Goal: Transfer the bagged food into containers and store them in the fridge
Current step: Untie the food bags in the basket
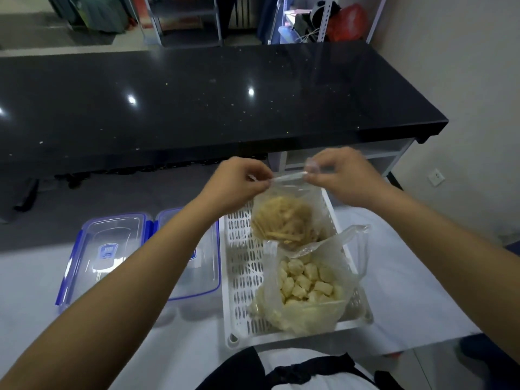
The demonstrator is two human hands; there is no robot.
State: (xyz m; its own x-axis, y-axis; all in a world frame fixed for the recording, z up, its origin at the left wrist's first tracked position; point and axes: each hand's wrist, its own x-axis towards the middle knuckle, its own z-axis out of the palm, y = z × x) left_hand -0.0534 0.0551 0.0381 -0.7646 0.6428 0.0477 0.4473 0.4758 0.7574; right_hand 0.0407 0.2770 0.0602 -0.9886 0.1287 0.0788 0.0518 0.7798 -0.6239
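A clear bag of yellow-brown strips [284,223] hangs over the far end of a white slotted basket [242,280]. My left hand [239,184] pinches the bag's top edge on the left. My right hand [340,175] pinches the same edge on the right, and the plastic is stretched between them. A second clear bag with pale cube-shaped pieces [306,285] lies in the near end of the basket, its mouth loose. Two clear lidded containers with blue clips stand left of the basket: one [104,254] in full view, the other [197,266] partly hidden by my left forearm.
Everything stands on a white table [408,291]. Beyond it runs a long black speckled counter [197,108]. Shelves and a red bag [349,22] are in the background. A wall socket [436,177] is on the right wall.
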